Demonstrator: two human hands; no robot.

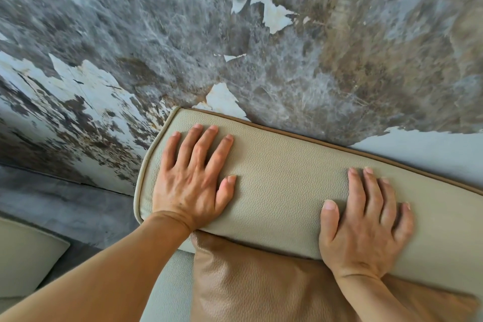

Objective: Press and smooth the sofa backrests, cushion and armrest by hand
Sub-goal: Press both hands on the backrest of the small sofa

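Two hands lie flat on top of a sofa backrest (282, 180) that runs from centre left toward the lower right, its far edge set against a wall (235, 34) behind it. The left hand (192, 178) rests near the backrest's left end; the right hand (366, 225) lies farther right, well apart from it. A cushion (261, 282) leans against the backrest's near face, between the two forearms. Another sofa section (23, 259) sits at lower left.
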